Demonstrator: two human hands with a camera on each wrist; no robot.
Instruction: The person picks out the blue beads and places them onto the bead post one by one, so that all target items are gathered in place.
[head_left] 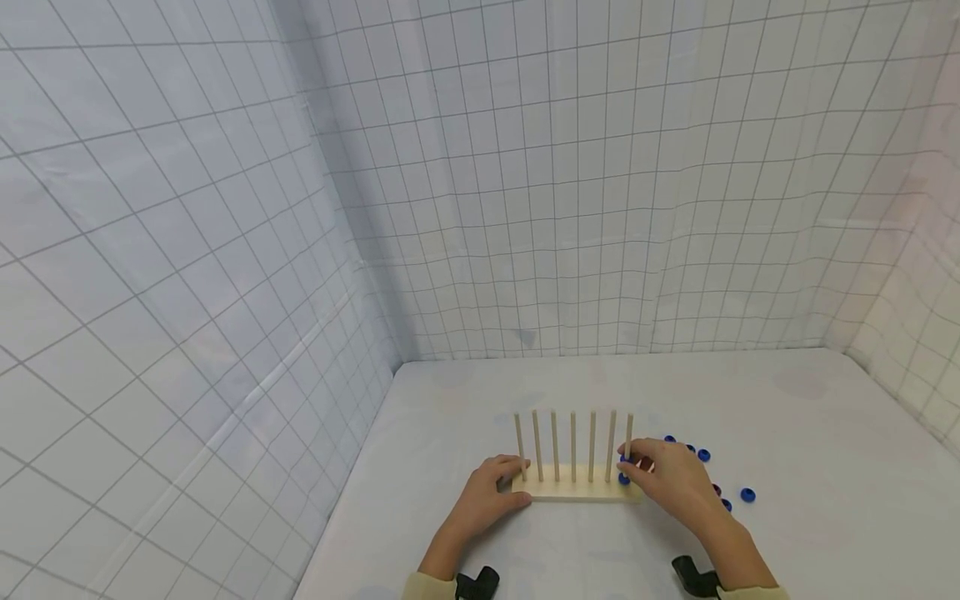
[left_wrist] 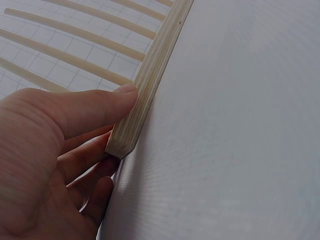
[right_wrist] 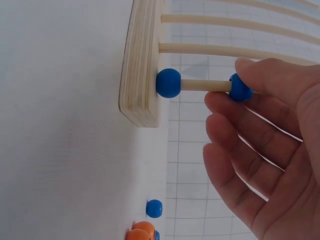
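Pale sleeves (head_left: 427, 587) come nearest; beyond them a rack (head_left: 576, 492) lies crosswise on the white worktop (head_left: 600, 387), long axis left to right, pegs (head_left: 573, 446) pointing up. The left hand (head_left: 486, 493) grips its left end; the right hand (head_left: 673, 480) pinches a blue bead (right_wrist: 241, 89) partway up the rightmost peg (head_left: 628, 432), above a second bead (right_wrist: 168, 83) at the base. Loose blue beads (head_left: 747, 495) lie to the right, some partly behind that hand, with what look like orange beads (right_wrist: 143, 230). Gridded white cloth (head_left: 510, 208) walls the space.
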